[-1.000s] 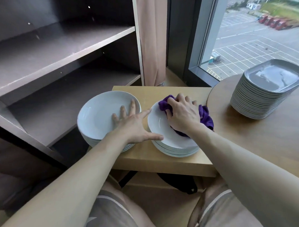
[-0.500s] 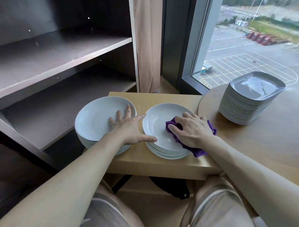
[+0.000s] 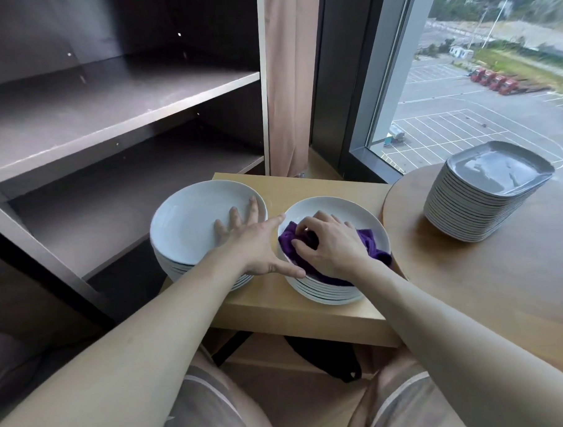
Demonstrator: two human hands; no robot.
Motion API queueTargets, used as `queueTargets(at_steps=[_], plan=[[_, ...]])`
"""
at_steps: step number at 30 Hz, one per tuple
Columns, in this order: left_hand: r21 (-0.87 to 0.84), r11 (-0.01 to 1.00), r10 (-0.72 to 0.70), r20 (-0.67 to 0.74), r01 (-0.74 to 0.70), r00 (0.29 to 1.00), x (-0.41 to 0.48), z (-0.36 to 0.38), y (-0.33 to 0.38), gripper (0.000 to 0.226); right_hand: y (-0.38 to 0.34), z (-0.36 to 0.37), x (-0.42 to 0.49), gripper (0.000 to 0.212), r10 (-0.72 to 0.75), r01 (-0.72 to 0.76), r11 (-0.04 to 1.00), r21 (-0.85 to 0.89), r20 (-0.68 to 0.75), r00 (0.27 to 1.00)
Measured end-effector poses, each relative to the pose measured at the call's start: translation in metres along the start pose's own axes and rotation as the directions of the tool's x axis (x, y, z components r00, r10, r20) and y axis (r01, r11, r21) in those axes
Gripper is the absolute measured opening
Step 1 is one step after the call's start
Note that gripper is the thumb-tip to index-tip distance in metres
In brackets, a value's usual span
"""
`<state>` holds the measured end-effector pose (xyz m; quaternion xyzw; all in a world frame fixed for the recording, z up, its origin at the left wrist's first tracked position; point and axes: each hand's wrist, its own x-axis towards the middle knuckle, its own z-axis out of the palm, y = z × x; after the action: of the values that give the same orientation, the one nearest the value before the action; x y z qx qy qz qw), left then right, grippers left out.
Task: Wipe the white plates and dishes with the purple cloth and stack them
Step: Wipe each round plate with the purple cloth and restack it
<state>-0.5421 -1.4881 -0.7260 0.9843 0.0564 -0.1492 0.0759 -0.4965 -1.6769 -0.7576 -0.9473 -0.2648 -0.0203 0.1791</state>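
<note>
Two stacks of white round dishes stand on a small light wooden table [image 3: 321, 185]. My left hand [image 3: 252, 243] lies flat with spread fingers across the left stack [image 3: 190, 217], its thumb reaching the near rim of the right stack [image 3: 328, 288]. My right hand [image 3: 329, 240] grips the bunched purple cloth [image 3: 291, 242] with curled fingers inside the top dish of the right stack. Part of the cloth trails over that dish's right rim.
A tall stack of grey-white square plates [image 3: 486, 198] stands on the round wooden table [image 3: 502, 284] at the right. An open dark shelf unit [image 3: 114, 101] fills the left. A curtain and a window are behind. My knees are below the small table.
My right hand has slid the purple cloth from the dish's near right toward its left side. The left hand has stayed flat on the left stack. The camera has tilted slightly.
</note>
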Motion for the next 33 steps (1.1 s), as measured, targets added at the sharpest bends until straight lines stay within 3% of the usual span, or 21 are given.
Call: queueTargets(at_steps=[9,17,21,26,33], plan=[[0.004,1.0,0.001,-0.01,-0.001,1.0,0.002,0.005,-0.001,0.138,0.008,0.006,0.038,0.036,-0.033,-0.035,0.939,-0.342,-0.193,0.981],[0.015,1.0,-0.018,-0.019,0.018,1.0,0.001,0.007,-0.001,0.143,0.049,-0.03,0.029,0.034,-0.068,0.026,0.822,-0.569,-0.053,0.996],[-0.012,1.0,-0.029,-0.015,0.029,0.999,0.0,0.006,-0.001,0.152,0.062,-0.049,0.004,0.031,-0.063,0.086,0.835,-0.544,0.061,0.996],[-0.015,1.0,-0.028,-0.023,0.028,0.999,-0.002,0.005,-0.001,0.146,0.052,-0.055,-0.027,0.02,-0.031,0.093,0.931,-0.352,0.179,0.983],[0.012,1.0,-0.024,-0.027,0.024,0.999,-0.005,0.002,0.0,0.138,0.037,-0.042,-0.036,0.019,-0.024,0.06,0.979,-0.193,0.183,0.983]])
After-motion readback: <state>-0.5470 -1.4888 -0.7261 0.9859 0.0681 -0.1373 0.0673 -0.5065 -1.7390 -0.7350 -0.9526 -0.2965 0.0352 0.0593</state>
